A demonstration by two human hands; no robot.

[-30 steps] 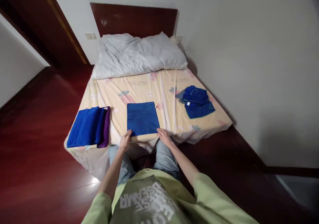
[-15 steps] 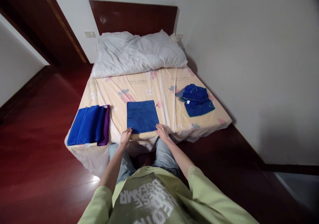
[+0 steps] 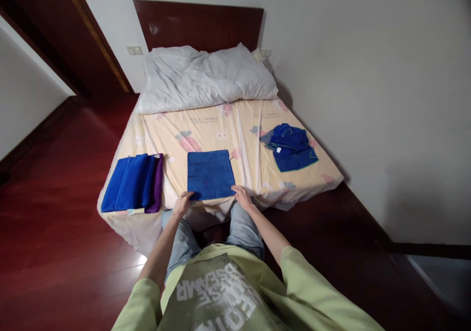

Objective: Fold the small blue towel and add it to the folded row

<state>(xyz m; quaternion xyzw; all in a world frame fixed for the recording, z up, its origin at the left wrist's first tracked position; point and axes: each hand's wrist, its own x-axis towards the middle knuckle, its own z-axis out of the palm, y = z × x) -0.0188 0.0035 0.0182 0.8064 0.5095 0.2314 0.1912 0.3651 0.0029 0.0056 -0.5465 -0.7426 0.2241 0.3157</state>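
A dark blue towel (image 3: 211, 174) lies flat near the foot of the bed, in front of me. Its near left corner is pinched by my left hand (image 3: 182, 204). At the near right corner, my right hand (image 3: 242, 196) grips the cloth, its thumb hidden from view. To the left, a row of folded bright blue towels (image 3: 127, 181) lies beside a folded purple towel (image 3: 157, 183). Over on the right is a crumpled pile of blue towels (image 3: 292, 147) with green edging and a white tag.
The bed (image 3: 172, 139) has a cream sheet with carrot prints. A white quilt (image 3: 206, 78) is bunched against the dark headboard (image 3: 198, 24). White wall (image 3: 368, 100) rises along the right side, and reddish wood floor (image 3: 55, 213) spreads on the left.
The dark blue towel's near edge has shifted slightly toward me, with both hands at its corners. My hands have moved a little apart. The other towels stay put.
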